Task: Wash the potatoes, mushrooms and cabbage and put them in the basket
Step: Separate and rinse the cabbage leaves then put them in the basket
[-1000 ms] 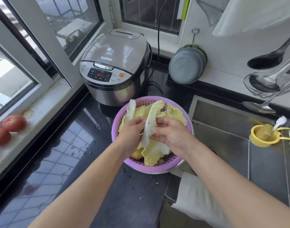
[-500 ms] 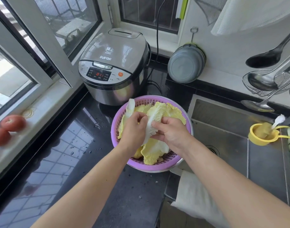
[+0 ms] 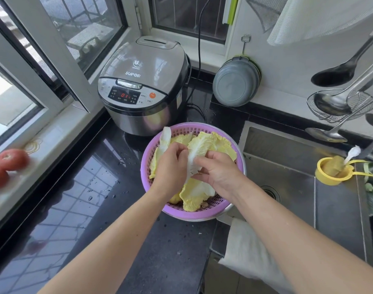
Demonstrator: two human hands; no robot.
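Observation:
A purple plastic basket stands on the black counter just left of the sink, filled with yellow-white cabbage leaves. Over it, my left hand and my right hand both grip one long cabbage leaf, whose white stem runs between them. My left hand's fingers curl round the leaf's left edge; my right hand pinches it from the right. No potatoes or mushrooms show among the leaves.
A grey rice cooker stands right behind the basket. The steel sink lies to the right, with a white cloth over its front edge and a yellow strainer. Tomatoes sit on the left windowsill. Ladles hang at right.
Both hands have lowered the leaf into the basket and drawn closer together on it. The leaf now lies lower and flatter over the others.

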